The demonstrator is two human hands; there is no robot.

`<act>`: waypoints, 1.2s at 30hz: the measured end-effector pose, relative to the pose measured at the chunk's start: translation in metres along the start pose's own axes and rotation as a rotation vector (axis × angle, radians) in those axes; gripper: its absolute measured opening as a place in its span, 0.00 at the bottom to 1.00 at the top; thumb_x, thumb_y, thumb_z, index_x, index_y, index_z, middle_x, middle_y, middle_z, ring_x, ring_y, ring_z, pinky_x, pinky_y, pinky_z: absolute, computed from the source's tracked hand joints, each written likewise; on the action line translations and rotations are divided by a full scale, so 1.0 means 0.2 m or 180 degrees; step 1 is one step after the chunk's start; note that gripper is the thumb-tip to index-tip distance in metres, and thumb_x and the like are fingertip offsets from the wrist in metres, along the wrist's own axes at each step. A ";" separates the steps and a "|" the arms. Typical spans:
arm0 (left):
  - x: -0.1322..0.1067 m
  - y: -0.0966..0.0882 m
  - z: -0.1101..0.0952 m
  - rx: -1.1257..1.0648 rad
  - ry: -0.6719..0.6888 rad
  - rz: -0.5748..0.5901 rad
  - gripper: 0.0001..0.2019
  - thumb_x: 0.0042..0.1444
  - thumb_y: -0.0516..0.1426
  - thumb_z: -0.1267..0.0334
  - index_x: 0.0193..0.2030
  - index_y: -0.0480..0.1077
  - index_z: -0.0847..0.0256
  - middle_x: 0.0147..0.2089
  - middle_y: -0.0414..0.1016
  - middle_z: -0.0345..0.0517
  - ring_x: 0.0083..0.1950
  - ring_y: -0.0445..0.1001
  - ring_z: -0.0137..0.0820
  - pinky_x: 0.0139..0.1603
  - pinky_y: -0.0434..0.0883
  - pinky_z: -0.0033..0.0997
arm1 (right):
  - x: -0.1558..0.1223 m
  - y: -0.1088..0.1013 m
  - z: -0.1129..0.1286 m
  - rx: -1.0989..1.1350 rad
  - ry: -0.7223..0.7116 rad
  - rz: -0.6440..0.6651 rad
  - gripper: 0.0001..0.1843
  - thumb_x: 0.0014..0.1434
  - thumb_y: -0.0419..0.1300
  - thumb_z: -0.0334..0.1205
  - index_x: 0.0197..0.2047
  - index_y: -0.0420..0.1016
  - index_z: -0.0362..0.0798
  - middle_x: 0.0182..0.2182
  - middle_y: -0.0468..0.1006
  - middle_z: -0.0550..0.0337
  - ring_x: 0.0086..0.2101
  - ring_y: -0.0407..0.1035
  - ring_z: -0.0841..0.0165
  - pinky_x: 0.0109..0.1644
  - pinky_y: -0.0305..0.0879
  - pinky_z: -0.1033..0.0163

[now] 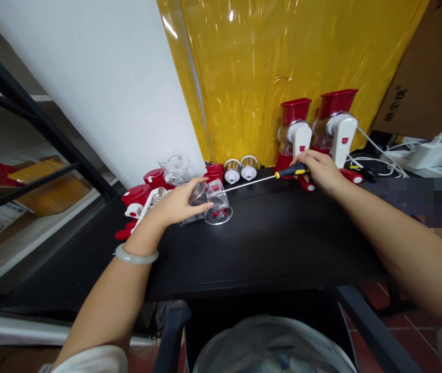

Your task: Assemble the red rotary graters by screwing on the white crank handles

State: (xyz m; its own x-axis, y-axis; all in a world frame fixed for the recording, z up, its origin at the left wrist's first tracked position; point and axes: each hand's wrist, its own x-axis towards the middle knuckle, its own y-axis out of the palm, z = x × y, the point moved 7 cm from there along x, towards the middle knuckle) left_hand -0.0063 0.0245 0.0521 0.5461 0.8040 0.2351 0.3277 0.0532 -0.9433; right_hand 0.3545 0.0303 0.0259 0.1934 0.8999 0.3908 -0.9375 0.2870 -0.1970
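Observation:
My left hand (184,202) grips a clear plastic housing (216,192) that lies on its side on the black table, thumb and fingers around it. My right hand (317,168) holds a screwdriver (261,180) by its black and yellow handle. The long metal shaft points left, and its tip reaches the clear housing; whether it sits in a screw is too small to tell. Under the housing's near end is a clear round rim (218,220) with red and dark marks showing inside. Just behind stand two grater drums (232,172) with white ends.
Two red-and-white rotary graters (295,132) stand at the back right, near white cables (384,166). At the left lie red parts (137,194), a white crank (148,204) and another clear housing (174,165). A lined bin (275,336) stands below the table's front edge.

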 end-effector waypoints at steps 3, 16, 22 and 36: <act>0.00 0.00 0.00 0.0022 -0.0013 0.0022 0.38 0.57 0.58 0.38 0.69 0.61 0.55 0.61 0.75 0.54 0.55 0.77 0.48 0.55 0.72 0.47 | -0.01 0.01 -0.01 -0.0040 0.0095 0.0051 0.14 0.62 0.59 0.50 0.30 0.75 0.50 0.12 0.64 0.66 0.13 0.57 0.71 0.16 0.50 0.65; 0.00 -0.01 0.01 0.0004 0.0122 -0.0039 0.38 0.57 0.57 0.37 0.69 0.61 0.56 0.64 0.72 0.53 0.58 0.75 0.48 0.59 0.71 0.46 | -0.01 0.01 -0.01 0.0073 0.0037 0.0095 0.16 0.61 0.60 0.53 0.30 0.76 0.50 0.11 0.64 0.66 0.11 0.57 0.72 0.14 0.50 0.66; 0.00 -0.01 0.00 0.0001 0.0121 -0.0044 0.37 0.57 0.57 0.39 0.68 0.61 0.57 0.66 0.71 0.54 0.61 0.74 0.48 0.61 0.69 0.46 | -0.01 0.01 0.00 0.0043 0.0026 0.0087 0.16 0.61 0.60 0.51 0.31 0.77 0.49 0.12 0.65 0.65 0.13 0.58 0.72 0.14 0.50 0.66; 0.01 0.00 0.00 -0.0018 0.0142 -0.0060 0.37 0.57 0.58 0.39 0.69 0.61 0.56 0.66 0.71 0.55 0.61 0.74 0.49 0.61 0.69 0.48 | -0.01 0.01 0.04 0.0837 -0.0244 0.0126 0.13 0.51 0.69 0.48 0.35 0.74 0.52 0.30 0.74 0.60 0.26 0.71 0.68 0.24 0.69 0.63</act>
State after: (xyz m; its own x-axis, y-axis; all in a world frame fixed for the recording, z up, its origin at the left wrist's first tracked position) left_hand -0.0054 0.0249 0.0531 0.5736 0.7757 0.2633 0.3427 0.0647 -0.9372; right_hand 0.3487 0.0260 0.0322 0.1422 0.8784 0.4563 -0.9887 0.1482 0.0230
